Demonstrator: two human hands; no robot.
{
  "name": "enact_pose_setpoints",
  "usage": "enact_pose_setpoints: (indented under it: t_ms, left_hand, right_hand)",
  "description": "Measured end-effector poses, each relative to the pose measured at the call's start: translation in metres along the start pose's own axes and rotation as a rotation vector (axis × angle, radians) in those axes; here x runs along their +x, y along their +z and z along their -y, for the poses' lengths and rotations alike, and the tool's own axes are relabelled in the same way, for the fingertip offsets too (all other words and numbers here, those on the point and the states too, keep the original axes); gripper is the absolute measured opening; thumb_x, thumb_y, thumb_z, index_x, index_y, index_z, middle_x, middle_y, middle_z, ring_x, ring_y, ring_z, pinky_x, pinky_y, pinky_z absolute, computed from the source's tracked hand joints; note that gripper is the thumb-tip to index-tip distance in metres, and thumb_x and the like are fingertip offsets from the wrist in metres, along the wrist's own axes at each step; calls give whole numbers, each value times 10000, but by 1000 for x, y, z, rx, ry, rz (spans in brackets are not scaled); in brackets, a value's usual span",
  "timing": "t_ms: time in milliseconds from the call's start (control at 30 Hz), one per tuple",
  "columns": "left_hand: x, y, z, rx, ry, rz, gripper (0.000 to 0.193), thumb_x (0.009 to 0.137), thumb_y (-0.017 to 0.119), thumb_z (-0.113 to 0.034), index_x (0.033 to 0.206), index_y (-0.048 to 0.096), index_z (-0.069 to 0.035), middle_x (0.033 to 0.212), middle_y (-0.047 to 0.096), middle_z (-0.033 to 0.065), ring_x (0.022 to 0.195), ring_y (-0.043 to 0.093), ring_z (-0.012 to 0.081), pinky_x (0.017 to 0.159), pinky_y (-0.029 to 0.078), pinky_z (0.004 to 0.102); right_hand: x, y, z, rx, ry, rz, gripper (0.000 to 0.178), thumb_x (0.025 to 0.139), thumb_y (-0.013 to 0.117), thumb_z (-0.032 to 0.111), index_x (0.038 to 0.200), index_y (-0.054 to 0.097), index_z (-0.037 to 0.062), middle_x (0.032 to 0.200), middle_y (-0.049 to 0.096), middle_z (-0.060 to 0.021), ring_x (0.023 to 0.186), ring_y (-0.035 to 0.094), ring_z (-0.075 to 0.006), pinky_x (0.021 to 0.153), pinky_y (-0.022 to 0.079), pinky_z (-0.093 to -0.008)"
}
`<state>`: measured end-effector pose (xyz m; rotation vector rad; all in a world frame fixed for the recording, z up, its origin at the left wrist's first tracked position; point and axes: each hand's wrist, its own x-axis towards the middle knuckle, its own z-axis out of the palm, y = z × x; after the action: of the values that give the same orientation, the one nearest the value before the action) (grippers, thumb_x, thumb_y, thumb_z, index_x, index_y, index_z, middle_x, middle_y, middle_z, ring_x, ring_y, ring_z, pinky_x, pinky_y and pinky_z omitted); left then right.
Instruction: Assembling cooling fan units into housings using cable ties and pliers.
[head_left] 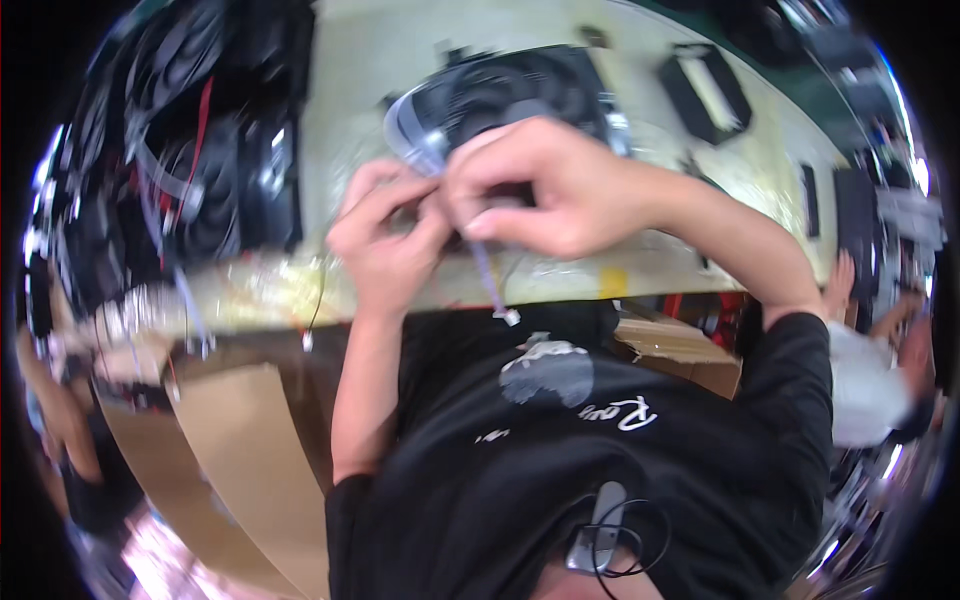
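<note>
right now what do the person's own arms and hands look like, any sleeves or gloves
Both hands are bare: no gloves, rings or watch visible on the left hand or the right hand. The forearms are uncovered too. Short black sleeves of a black T-shirt end at the upper arms.

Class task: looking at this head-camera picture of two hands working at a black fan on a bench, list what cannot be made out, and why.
Head view:
- What the left hand pinches: hidden by its fingers.
- Middle of the black fan: covered by the right hand.
- Pile of fans at left: motion-blurred.
- Connector on the dangling cable: too small.
</note>
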<state>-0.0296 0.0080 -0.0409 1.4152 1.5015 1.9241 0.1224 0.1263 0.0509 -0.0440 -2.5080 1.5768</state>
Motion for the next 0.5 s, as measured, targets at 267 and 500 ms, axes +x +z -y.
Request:
enact_pose_setpoints:
  t_ms: [267, 500]
  left_hand:
    - [5, -11, -3, 55, -75, 111, 273, 792, 604, 165, 1015, 708, 48, 939, 550, 80, 827, 552, 117, 725, 455, 213]
    - [6, -17, -10, 219, 86, 180, 241, 733, 732, 105, 954, 725, 8, 875, 628, 119, 810, 601, 187, 683, 483, 257]
  right_hand:
    - [-106, -4, 18, -157, 147, -850, 125, 808, 717, 31, 917, 656, 30, 930, 676, -101, 873, 645, -215, 825, 490, -302]
    - [-232, 19, -30, -1007, 841, -759, 590, 894, 600, 247, 1394, 387, 18, 1338, 445, -226, 1260, 401, -396, 1079, 260, -496]
